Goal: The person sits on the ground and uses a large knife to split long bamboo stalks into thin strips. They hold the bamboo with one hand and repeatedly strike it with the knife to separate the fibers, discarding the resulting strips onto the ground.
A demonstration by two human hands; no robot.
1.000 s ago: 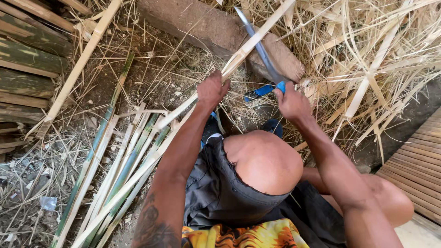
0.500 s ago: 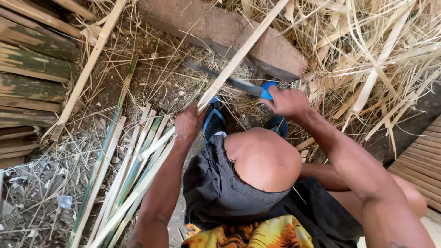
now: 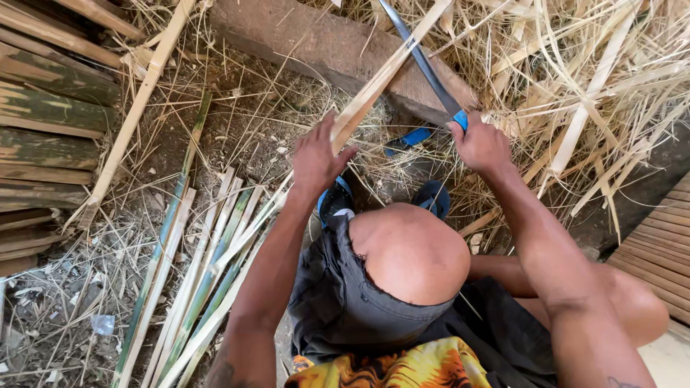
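Note:
My left hand [image 3: 316, 159] grips a long pale bamboo strip [image 3: 384, 75] that slants up to the right over my bent knee [image 3: 410, 255]. A long dark knife [image 3: 420, 59] with a blue handle is held in my right hand [image 3: 480, 144]. Its blade lies across the strip near the top of the view. Below the strip, a bundle of split green and pale bamboo strips [image 3: 198, 284] lies on the ground at my left.
A thick wooden log [image 3: 309, 43] lies across the top. Dry shavings and loose strips [image 3: 604, 79] pile up at the right. Stacked bamboo slats [image 3: 43, 129] sit at the left edge, wooden planks [image 3: 658, 251] at the right. Blue sandals [image 3: 410, 136] are by my feet.
Both hands have moved up the strip. The knife has swung from lying low and flat to pointing up across the strip. The view has shifted a little.

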